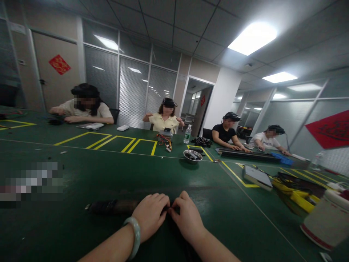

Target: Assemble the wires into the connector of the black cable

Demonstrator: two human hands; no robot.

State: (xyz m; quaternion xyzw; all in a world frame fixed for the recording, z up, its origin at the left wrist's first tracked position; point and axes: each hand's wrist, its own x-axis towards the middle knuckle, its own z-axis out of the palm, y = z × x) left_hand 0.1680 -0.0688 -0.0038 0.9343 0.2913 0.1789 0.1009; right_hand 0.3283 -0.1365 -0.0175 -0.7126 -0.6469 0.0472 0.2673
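Lying left of the fingers [162, 200] is a dark cylinder [117, 207].

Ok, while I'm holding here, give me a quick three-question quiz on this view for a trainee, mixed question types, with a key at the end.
1. Multiple choice: comparing the left hand and the right hand, which is nearer the dark cylindrical object? A) left; B) right; C) both equally near.
2. True or false: the metal bowl holds dark pieces.
3. Fill the gap: the left wrist wears a pale green ____.

Key:
1. A, left.
2. True.
3. Bangle.
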